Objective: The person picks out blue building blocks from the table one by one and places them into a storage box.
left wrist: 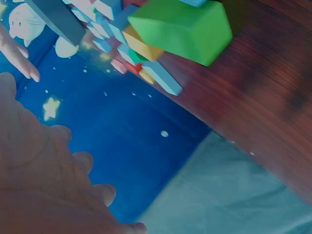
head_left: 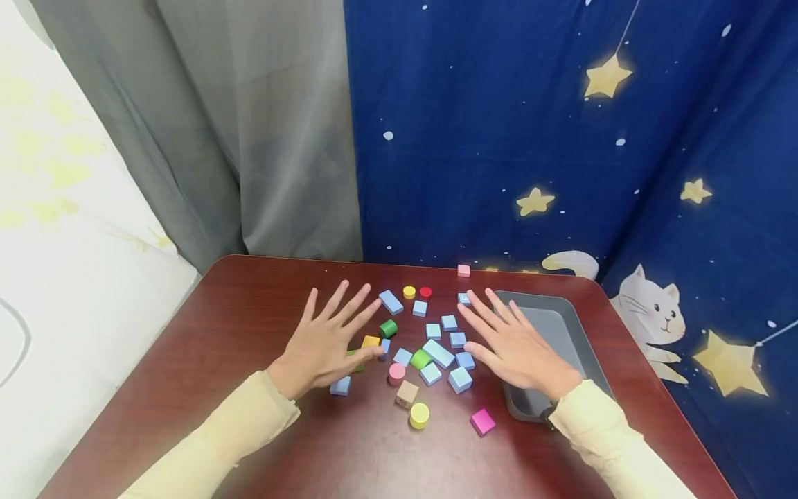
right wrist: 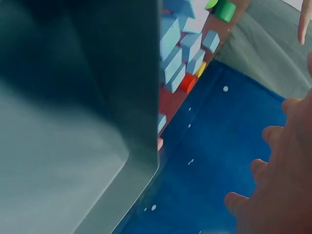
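Note:
My left hand (head_left: 324, 348) is held with fingers spread above the left side of a scatter of toy blocks, gripping nothing. A green block (left wrist: 183, 31), large in the left wrist view, is partly hidden by that hand in the head view. A blue block (head_left: 339, 386) lies just below the same hand. My right hand (head_left: 520, 352), also spread and holding nothing, overlaps the left side of a grey tray (head_left: 564, 322) in the head view. Several light blue blocks (head_left: 439, 353) lie between the hands, with a pink cylinder (head_left: 397, 374) and a green cylinder (head_left: 388, 328).
Nearer the person lie a wooden cube (head_left: 407, 394), a yellow cylinder (head_left: 420, 416) and a magenta block (head_left: 483, 421). A pink block (head_left: 464, 271) sits by the far edge of the brown table (head_left: 249, 298). Grey and blue curtains (head_left: 449, 138) hang behind it.

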Motion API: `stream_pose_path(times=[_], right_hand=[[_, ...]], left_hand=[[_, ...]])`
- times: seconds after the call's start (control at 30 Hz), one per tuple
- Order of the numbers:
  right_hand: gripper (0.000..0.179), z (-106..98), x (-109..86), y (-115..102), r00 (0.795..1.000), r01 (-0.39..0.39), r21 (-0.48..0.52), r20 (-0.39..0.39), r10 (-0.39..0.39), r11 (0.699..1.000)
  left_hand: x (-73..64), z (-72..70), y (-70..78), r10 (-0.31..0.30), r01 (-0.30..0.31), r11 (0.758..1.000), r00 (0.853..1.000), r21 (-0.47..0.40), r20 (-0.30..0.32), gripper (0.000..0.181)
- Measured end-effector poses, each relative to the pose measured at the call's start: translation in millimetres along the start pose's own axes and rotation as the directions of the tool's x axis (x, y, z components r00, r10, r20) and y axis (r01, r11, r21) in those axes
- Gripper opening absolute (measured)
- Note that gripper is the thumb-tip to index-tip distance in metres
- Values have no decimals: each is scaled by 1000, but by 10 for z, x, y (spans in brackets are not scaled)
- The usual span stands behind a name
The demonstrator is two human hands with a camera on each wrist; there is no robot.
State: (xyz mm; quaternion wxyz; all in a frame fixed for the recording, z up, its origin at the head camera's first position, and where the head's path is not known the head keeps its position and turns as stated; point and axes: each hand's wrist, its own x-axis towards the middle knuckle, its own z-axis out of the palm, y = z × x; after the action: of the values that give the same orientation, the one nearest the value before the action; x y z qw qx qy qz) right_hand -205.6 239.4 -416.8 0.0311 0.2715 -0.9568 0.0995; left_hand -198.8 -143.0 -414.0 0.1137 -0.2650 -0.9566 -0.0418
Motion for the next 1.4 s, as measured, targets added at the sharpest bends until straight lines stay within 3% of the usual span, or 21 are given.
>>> stream_pose_path(times=[0.2,0.47,0.6,0.7,0.83,1.13,1.27,1.4], right_hand=[[77,-60,-180,233,999,-36,4,-14,36,999],[76,-131,-583,581,991,-119,42,-52,121,992],[82,-130,-789,718,974,-201,130,-79,212,971],[93,-97,-940,804,955,-268,174,-81,285,948],[101,11,-1130,912,937,-317,233,-73,341,920],[102,213,-1271,1010,923,-344,341,-51,382,875],[103,276,-1292,1009,926,-348,307,-37,377,886],[99,331,-1287,999,939,-314,233,-70,338,920]], left_hand=[[-126,-37,-252,-61,61,998,998,-32,1,85],[-394,-87,-528,-126,126,991,992,-49,-2,83],[-489,-83,-613,-146,145,987,989,-67,-1,86],[-528,-43,-652,-119,117,988,993,-95,-9,88],[-561,65,-630,-86,87,980,996,-182,11,89],[-478,225,-346,-95,132,950,986,-285,139,90],[-425,250,-236,-88,130,946,985,-298,149,92],[-456,275,-142,-82,103,952,993,-287,83,80]])
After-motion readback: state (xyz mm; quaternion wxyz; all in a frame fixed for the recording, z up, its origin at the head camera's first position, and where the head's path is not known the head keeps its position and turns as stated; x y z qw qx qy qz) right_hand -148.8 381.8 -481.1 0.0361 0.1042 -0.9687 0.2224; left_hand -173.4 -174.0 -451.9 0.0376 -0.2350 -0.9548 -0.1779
